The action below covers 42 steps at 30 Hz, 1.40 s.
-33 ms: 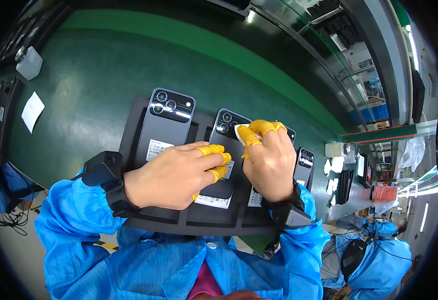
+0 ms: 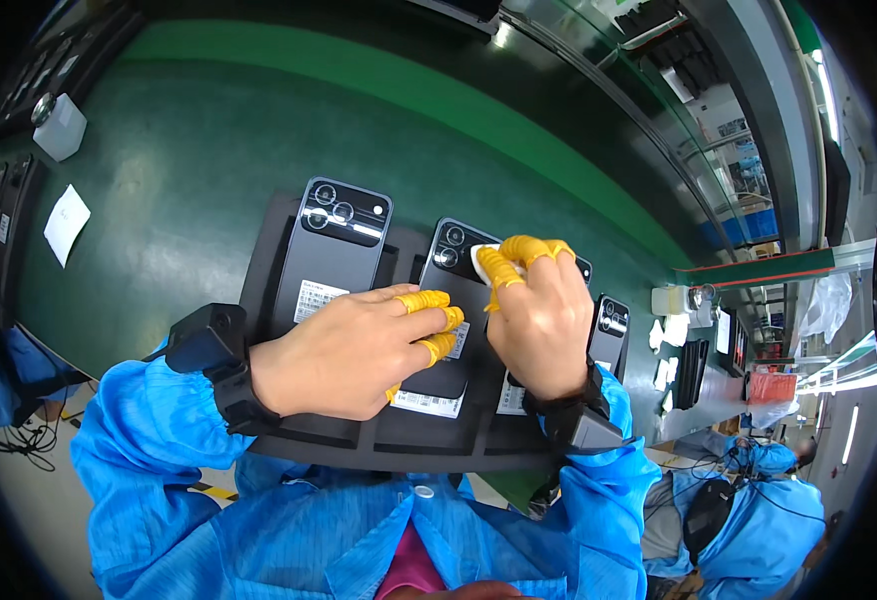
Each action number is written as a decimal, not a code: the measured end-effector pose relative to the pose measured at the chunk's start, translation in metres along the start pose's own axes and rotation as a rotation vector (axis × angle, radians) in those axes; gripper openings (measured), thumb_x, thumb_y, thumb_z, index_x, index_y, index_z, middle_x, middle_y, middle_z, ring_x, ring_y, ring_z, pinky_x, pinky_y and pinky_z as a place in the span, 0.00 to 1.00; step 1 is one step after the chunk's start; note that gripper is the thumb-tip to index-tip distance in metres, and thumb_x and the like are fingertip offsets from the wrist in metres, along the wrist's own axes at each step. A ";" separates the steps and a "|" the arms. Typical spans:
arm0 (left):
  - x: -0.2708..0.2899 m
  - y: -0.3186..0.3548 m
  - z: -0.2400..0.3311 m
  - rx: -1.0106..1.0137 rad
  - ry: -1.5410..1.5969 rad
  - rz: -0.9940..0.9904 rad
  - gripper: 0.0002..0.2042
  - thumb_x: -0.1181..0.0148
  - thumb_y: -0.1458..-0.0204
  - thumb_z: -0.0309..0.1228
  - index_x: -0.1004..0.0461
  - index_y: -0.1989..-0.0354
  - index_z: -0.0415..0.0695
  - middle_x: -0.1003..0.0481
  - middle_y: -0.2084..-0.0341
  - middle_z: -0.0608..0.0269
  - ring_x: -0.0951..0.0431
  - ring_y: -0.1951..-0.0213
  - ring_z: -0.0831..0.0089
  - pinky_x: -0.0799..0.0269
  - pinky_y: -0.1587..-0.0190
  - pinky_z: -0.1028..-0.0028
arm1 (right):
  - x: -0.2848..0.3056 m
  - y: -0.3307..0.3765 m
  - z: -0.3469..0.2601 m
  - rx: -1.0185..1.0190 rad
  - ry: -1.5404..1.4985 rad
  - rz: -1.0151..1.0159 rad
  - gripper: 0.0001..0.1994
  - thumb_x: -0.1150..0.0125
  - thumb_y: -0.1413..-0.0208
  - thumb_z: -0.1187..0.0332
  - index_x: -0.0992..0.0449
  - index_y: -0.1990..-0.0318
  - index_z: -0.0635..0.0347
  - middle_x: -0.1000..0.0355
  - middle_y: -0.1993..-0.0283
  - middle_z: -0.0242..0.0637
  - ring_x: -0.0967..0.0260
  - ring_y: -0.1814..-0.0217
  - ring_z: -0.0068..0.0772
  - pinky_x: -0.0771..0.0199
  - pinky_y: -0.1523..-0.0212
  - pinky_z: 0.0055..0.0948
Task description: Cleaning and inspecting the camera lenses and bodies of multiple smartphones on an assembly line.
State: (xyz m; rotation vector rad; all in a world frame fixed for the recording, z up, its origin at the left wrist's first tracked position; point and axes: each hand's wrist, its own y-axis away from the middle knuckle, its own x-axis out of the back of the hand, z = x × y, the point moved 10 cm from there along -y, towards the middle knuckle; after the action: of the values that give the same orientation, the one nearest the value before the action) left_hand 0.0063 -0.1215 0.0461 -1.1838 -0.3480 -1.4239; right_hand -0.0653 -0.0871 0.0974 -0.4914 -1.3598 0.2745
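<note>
Item: middle phone (image 2: 443, 292), smooth dark grey back, rounded corners, glossy black camera block with ringed round lenses; lies in the black tray (image 2: 262, 282) beneath both hands. A white label (image 2: 459, 340) with fine print shows partly beyond the left fingers; a longer white printed strip (image 2: 429, 403) sits at the lower end. Its lettering is too small for me to read.

Item: right hand (image 2: 544, 325), fingers together, pinched on a folded white wipe (image 2: 481, 264) at the phone's camera end; yellow ribbed finger cots (image 2: 529, 248), wrinkled and rubbery.

Item: left hand (image 2: 354, 350), palm down, cot-covered fingertips close together on the phone's back; from my view I cannot tell whether it clamps the phone or merely rests there.

Item: left phone (image 2: 329, 262), same finish, slanted in the tray, white label (image 2: 315, 298) bearing dense small print and code-like blocks.

Item: far-right phone (image 2: 610, 325), smaller in my view, beyond the right wrist.

Item: bench top (image 2: 179, 180), green, smooth, faintly reflective.

Item: paper sheet (image 2: 66, 225), white, lightly creased, with a short handwritten mark.

Item: squarish white bottle (image 2: 61, 130), metallic round cap.
</note>
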 end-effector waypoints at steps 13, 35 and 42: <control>-0.001 -0.001 0.002 0.012 0.036 0.002 0.18 0.38 0.66 0.25 0.20 0.62 0.34 0.29 0.50 0.53 0.28 0.44 0.51 0.29 0.42 0.64 | 0.003 -0.004 0.038 0.008 0.184 0.049 0.03 0.36 0.65 0.77 0.25 0.80 0.64 0.30 0.69 0.42 0.33 0.67 0.44 0.29 0.64 0.38; 0.032 0.017 -0.005 0.109 -0.111 0.053 0.26 0.42 0.62 0.22 0.26 0.48 0.39 0.32 0.42 0.51 0.32 0.40 0.50 0.33 0.39 0.59 | 0.024 0.032 0.029 -0.052 -0.007 -0.079 0.12 0.38 0.70 0.82 0.20 0.70 0.66 0.27 0.62 0.44 0.32 0.64 0.45 0.27 0.59 0.38; 0.054 0.077 -0.030 0.370 -0.012 0.211 0.27 0.42 0.58 0.20 0.28 0.43 0.39 0.33 0.40 0.47 0.35 0.37 0.47 0.42 0.35 0.56 | 0.022 0.018 0.032 0.019 -0.238 -0.017 0.17 0.39 0.68 0.84 0.19 0.64 0.65 0.25 0.59 0.42 0.29 0.58 0.45 0.26 0.55 0.37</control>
State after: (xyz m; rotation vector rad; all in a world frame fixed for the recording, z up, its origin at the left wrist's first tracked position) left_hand 0.0708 -0.1957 0.0443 -0.8975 -0.4589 -1.1120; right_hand -0.0909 -0.0555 0.1118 -0.4413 -1.5901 0.3400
